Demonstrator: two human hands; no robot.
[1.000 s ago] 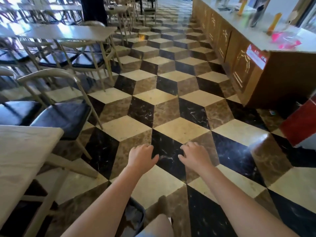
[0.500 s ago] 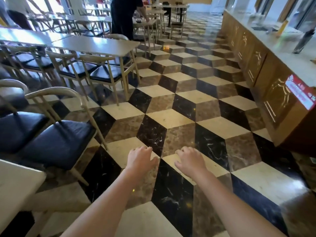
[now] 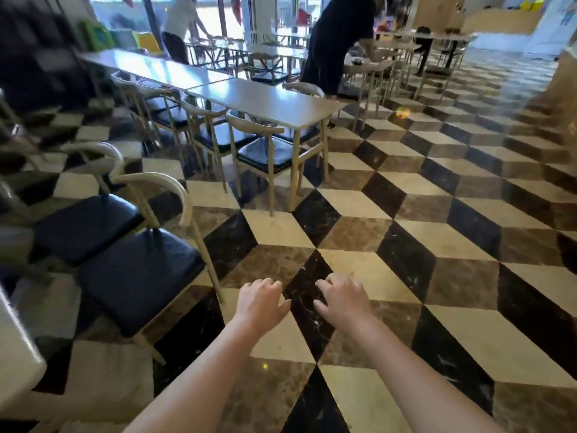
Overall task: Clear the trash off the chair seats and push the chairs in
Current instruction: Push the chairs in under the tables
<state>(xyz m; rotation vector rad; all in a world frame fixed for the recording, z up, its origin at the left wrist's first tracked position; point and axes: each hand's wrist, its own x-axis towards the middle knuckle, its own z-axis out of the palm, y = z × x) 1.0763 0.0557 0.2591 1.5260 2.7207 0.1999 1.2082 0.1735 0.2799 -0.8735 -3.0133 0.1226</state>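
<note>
Walking on has brought two pulled-out chairs point(image 3: 137, 276) nearer at nine o'clock, seats bare; my left hand point(image 3: 260, 300) and right hand point(image 3: 343, 296) hang loosely open, empty; pushing-in remains.

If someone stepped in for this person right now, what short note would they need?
Left hand: empty, fingers loosely curled, held out over the floor.
Right hand: the same, holding nothing.
Nearest chair: at the left, pulled out from the near table; its black seat shows no trash. The second chair beside it looks clear too.
Chairs at the long table ahead are already tucked in.
Left to do: push in the two near chairs, then check seats that are out of view.
</note>
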